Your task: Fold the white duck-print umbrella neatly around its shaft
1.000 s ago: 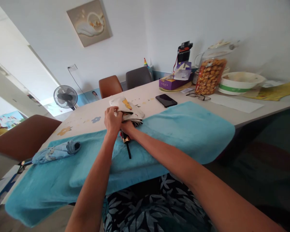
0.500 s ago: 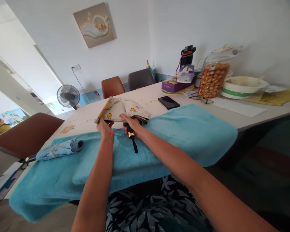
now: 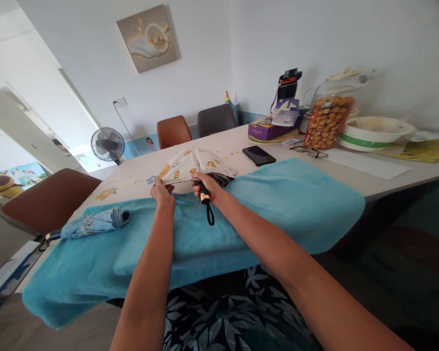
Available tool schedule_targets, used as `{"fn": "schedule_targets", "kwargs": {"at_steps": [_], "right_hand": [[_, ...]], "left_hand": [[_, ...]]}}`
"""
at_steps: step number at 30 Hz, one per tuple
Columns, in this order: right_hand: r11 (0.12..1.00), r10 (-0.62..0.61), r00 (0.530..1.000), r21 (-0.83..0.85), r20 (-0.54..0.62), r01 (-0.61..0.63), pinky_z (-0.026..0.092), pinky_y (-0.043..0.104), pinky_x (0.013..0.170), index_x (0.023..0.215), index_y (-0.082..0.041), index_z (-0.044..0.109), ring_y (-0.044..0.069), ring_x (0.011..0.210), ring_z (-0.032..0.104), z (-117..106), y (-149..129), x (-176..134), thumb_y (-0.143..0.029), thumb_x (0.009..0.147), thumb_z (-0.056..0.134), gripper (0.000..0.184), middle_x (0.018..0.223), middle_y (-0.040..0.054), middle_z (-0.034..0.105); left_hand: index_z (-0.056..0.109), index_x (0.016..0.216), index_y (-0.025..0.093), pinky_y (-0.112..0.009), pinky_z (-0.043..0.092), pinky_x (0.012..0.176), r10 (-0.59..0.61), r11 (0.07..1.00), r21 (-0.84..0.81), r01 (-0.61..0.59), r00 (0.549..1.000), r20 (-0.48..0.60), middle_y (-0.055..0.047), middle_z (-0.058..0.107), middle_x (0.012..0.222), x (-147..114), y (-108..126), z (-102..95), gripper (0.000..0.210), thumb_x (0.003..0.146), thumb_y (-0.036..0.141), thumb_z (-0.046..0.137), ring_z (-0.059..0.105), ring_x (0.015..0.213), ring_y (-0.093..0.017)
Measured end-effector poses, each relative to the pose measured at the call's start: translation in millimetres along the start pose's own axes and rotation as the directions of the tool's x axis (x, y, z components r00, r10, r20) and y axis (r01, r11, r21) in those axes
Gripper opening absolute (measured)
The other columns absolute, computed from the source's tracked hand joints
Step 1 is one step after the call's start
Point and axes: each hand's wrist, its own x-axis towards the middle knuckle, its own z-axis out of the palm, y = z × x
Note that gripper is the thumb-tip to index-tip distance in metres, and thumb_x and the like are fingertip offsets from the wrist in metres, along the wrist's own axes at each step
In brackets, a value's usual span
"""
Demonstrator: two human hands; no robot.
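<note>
A cream umbrella (image 3: 185, 163) with small yellow-orange figures is partly folded over the table, its canopy pointing away from me. My right hand (image 3: 207, 187) is closed round its black handle, which has a gold-coloured band and a dangling black wrist loop. At the canopy's left edge, my left hand (image 3: 163, 190) pinches the fabric and draws it out sideways. Below the hands lies a turquoise cloth (image 3: 278, 204). On the cloth's left part rests a rolled light-blue umbrella (image 3: 95, 224) with a dark handle.
A phone (image 3: 259, 155), glasses (image 3: 309, 151), a purple box (image 3: 272, 129), a jar of brown snacks (image 3: 329, 122) and a white bowl (image 3: 375, 131) stand along the right of the table (image 3: 124, 178). Chairs (image 3: 174, 131) and a fan (image 3: 108, 145) are beyond.
The canopy's left part, earlier raised and bunched in my left hand, is now lower and spread flatter. My right hand keeps hold of the handle. The view has shifted slightly.
</note>
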Motion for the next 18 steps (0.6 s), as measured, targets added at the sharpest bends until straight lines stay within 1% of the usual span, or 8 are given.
{"fn": "schedule_targets", "kwargs": {"at_steps": [3,6,9,11,13,15,17,18], "right_hand": [[0.999,-0.037,0.999,-0.037,-0.036,0.036,0.037,0.018,0.035,0.072,-0.015,0.049,0.005,0.036,0.042,0,1,0,-0.015,0.087,0.053,0.017,0.056,-0.0043,0.05],[0.994,-0.073,0.996,-0.089,-0.051,0.068,0.038,0.018,0.033,0.067,-0.014,0.049,0.006,0.036,0.044,0,4,2,-0.014,0.083,0.056,0.018,0.053,-0.0036,0.051],[0.988,-0.095,0.993,-0.126,-0.076,0.085,0.038,0.019,0.033,0.063,-0.015,0.049,0.007,0.034,0.044,0,6,4,-0.014,0.081,0.055,0.019,0.049,-0.0038,0.05],[0.978,-0.104,0.989,-0.194,-0.108,0.082,0.039,0.02,0.033,0.061,-0.016,0.049,0.008,0.032,0.043,0,7,4,-0.015,0.081,0.055,0.021,0.045,-0.0035,0.049],[0.958,-0.121,0.984,-0.275,-0.134,0.08,0.039,0.021,0.033,0.059,-0.016,0.05,0.009,0.031,0.042,1,8,4,-0.018,0.081,0.055,0.022,0.041,-0.0028,0.047],[0.938,-0.152,0.978,-0.334,-0.14,0.098,0.04,0.022,0.034,0.058,-0.016,0.051,0.01,0.032,0.043,2,8,2,-0.018,0.08,0.056,0.023,0.041,-0.0019,0.048],[0.92,-0.191,0.972,-0.371,-0.136,0.129,0.04,0.022,0.035,0.057,-0.017,0.05,0.01,0.033,0.044,4,9,1,-0.019,0.078,0.059,0.023,0.041,-0.0016,0.049],[0.915,-0.18,0.976,-0.385,-0.126,0.119,0.04,0.022,0.035,0.057,-0.017,0.05,0.011,0.034,0.045,5,10,0,-0.02,0.077,0.061,0.024,0.041,-0.0016,0.049]], "left_hand": [[0.047,0.085,0.018,-0.022,0.047,0.051,-0.036,0.999,-0.006,0.036,0.987,-0.159,0.002,0.049,0.073,-4,-1,3.5,0.006,0.081,0.022,0.045,0.049,0.049,-0.006],[0.046,0.081,0.018,-0.026,0.051,0.061,-0.015,0.996,0.086,0.03,0.986,-0.166,0.0,0.052,0.078,-2,-2,3.2,0.006,0.08,0.015,0.041,0.055,0.059,-0.009],[0.049,0.085,0.017,-0.03,0.05,0.081,0.065,0.985,0.168,-0.03,0.977,-0.205,-0.003,0.055,0.089,4,-4,0.5,0.011,0.08,0.012,0.041,0.06,0.083,-0.013],[0.052,0.094,0.017,-0.03,0.043,0.095,0.223,0.954,0.248,-0.171,0.954,-0.199,-0.005,0.057,0.101,3,-4,0.6,0.018,0.08,0.01,0.044,0.057,0.102,-0.014],[0.054,0.103,0.017,-0.029,0.037,0.103,0.428,0.865,0.322,-0.386,0.901,-0.07,-0.008,0.058,0.113,-5,-5,4.1,0.026,0.081,0.009,0.043,0.052,0.113,-0.014],[0.057,0.109,0.017,-0.03,0.035,0.105,0.538,0.775,0.287,-0.563,0.826,0.169,-0.009,0.059,0.119,-19,-7,10.6,0.029,0.084,0.012,0.042,0.052,0.117,-0.015],[0.061,0.11,0.02,-0.032,0.034,0.108,0.5,0.784,0.173,-0.596,0.771,0.394,-0.007,0.061,0.122,-35,-8,17.9,0.028,0.088,0.019,0.043,0.051,0.121,-0.016],[0.063,0.11,0.02,-0.032,0.031,0.11,0.467,0.806,0.126,-0.579,0.752,0.466,-0.007,0.06,0.125,-41,-9,21.2,0.028,0.088,0.021,0.046,0.049,0.125,-0.017]]}}
